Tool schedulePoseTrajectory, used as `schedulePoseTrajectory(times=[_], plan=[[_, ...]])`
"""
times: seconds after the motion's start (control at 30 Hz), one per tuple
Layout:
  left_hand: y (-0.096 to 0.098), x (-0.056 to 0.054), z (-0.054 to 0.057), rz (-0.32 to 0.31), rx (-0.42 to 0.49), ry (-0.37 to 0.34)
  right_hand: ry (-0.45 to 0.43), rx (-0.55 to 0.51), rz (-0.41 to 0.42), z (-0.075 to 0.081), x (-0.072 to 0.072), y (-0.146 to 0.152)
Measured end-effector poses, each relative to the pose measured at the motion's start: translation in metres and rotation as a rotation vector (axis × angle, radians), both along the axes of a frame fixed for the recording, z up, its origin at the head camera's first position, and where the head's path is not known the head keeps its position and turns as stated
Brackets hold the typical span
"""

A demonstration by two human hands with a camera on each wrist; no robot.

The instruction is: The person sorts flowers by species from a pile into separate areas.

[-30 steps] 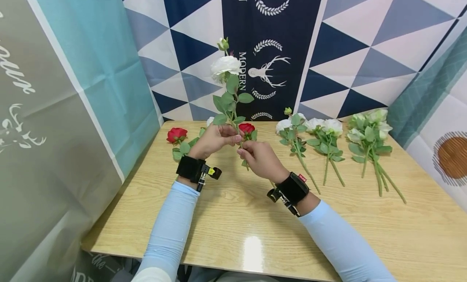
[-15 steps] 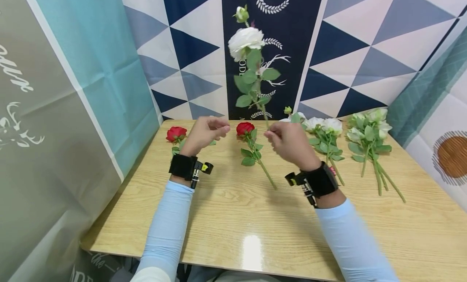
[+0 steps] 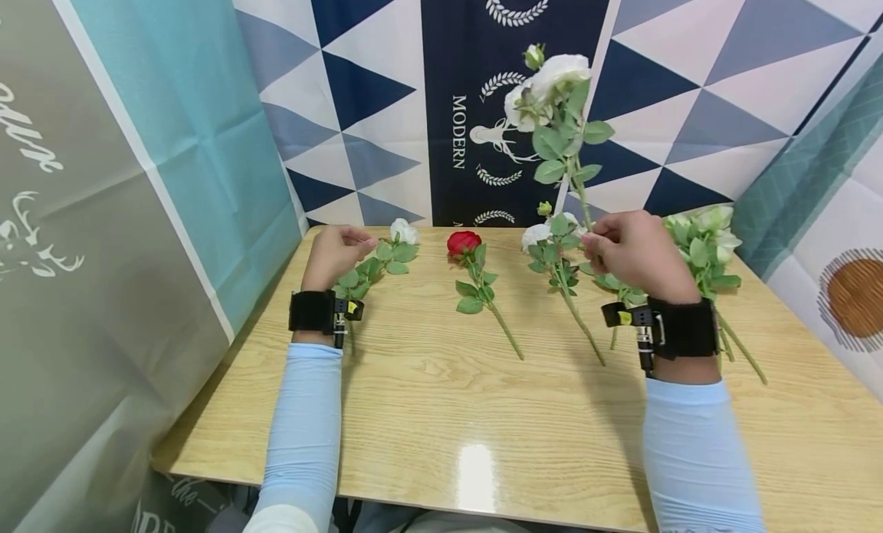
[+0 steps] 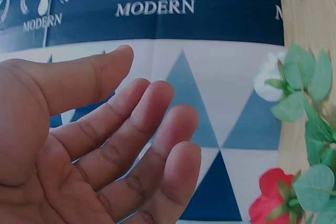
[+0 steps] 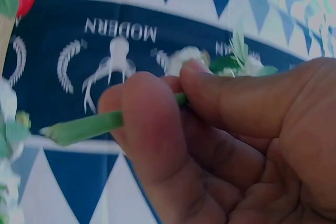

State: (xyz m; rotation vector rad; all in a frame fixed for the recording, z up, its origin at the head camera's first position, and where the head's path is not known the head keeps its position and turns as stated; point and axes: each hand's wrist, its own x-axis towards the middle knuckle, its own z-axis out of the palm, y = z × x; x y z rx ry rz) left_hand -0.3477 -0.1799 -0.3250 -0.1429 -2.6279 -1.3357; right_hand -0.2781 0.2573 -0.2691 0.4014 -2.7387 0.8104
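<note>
My right hand (image 3: 638,253) pinches the green stem (image 5: 86,128) of a white artificial flower between thumb and fingers. In the head view the white flower (image 3: 552,84), with a small bud and green leaves, stands upright above the table. Nothing is in my left hand (image 3: 336,255), whose fingers are loosely bent in the left wrist view. Close by it lies a white flower (image 3: 404,231) with leaves. A red flower (image 4: 273,198) shows at the lower right of the left wrist view; in the head view my left hand hides it.
On the wooden table (image 3: 428,410) a red rose (image 3: 464,243) lies at the middle back. Right of it are a white flower stem (image 3: 579,326) and a bunch of pale flowers (image 3: 710,234), with more leaves partly behind my right hand. A patterned cloth (image 3: 372,96) hangs behind.
My left hand has let go of the white flower and moved left. My right hand has carried that flower rightward, over the other white flowers.
</note>
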Motion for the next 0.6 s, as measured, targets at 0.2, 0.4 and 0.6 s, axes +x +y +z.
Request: schedulePoseTrajectory(times=[0.2,0.4,0.6], plan=[[-0.006,0.000,-0.002,0.024,-0.024,-0.034,-0.117,0.081,-0.002,0.001,-0.003,0.039],[-0.006,0.000,-0.002,0.027,-0.052,-0.106,-0.320,0.169,0.063,-0.007,-0.011,0.071],[-0.008,0.000,-0.003,0.049,-0.056,-0.130,-0.427,0.207,0.070,-0.024,-0.022,0.089]])
